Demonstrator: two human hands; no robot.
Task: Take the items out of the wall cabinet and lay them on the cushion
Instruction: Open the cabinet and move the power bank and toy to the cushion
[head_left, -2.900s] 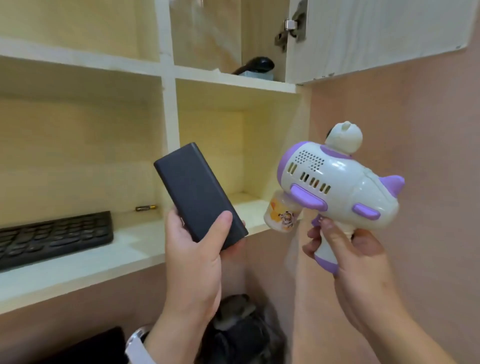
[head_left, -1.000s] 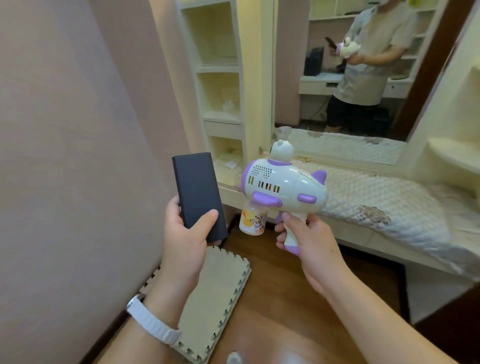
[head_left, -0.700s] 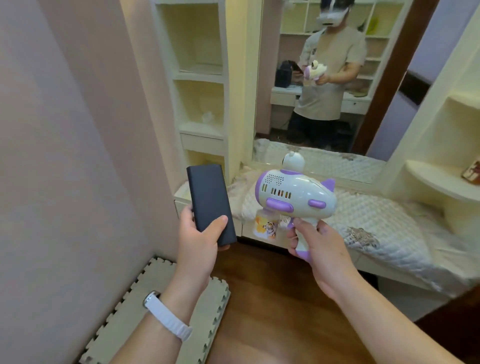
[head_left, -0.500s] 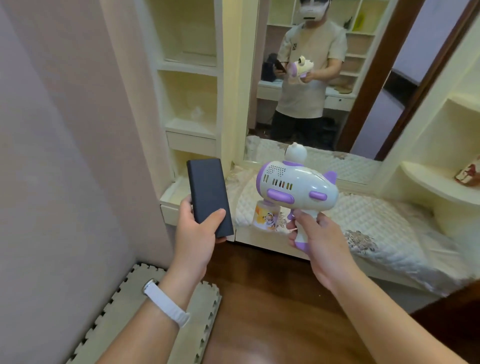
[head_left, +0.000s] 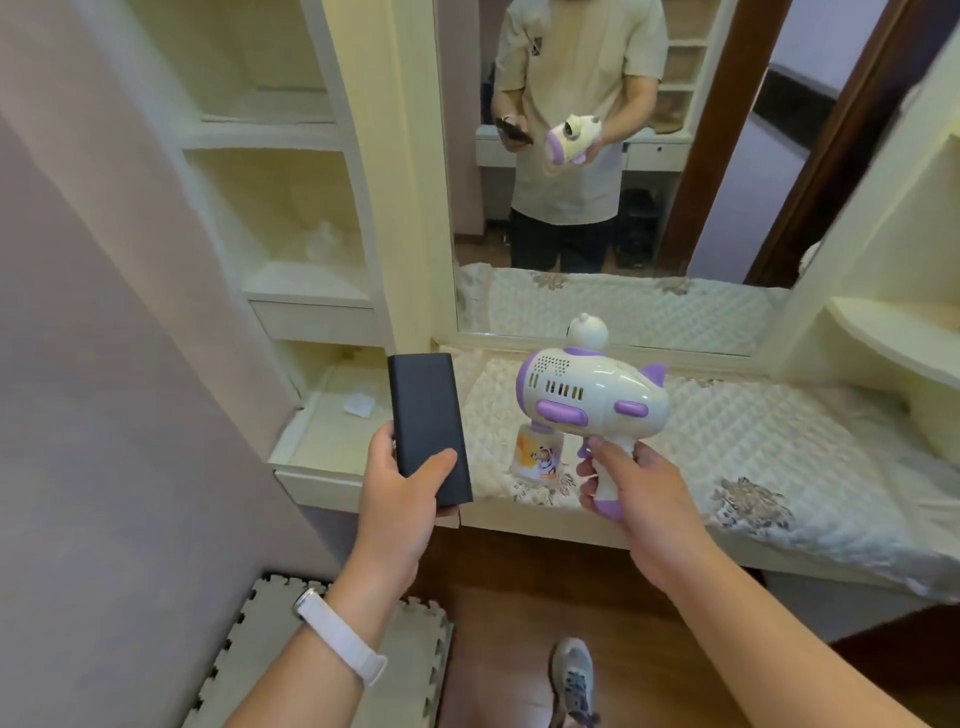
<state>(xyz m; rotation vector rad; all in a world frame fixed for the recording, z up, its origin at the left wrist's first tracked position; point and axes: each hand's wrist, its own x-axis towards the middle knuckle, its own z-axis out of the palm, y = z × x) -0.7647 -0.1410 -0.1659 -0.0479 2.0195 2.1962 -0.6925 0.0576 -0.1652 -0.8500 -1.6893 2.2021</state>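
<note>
Nearest you, one grey shoe (head_left: 571, 680) stands on the wooden floor beside a foam puzzle mat (head_left: 249, 654). Your left hand (head_left: 400, 499), with a white band (head_left: 340, 636) on its wrist, grips the lower end of a slim, matt black power bank (head_left: 428, 428). The thumb lies across its face and the fingers curl behind, and it stands nearly upright. Your right hand (head_left: 639, 499) is wrapped round the purple-tipped grip of a white toy blaster (head_left: 592, 395). The toy is plane-shaped with purple fins, vent slots and a small round figure on top, and a little bottle (head_left: 537, 452) with a cartoon print hangs under its nose. Both items are in the air above the front edge of the quilted white cushion (head_left: 753, 426), not touching it. Left of the cushion, a low open compartment (head_left: 317, 480) holds a white scrap (head_left: 358, 404). A shelf above it holds something pale, too blurred to name. Beyond, a mirror (head_left: 727, 156) reflects you with both items.
</note>
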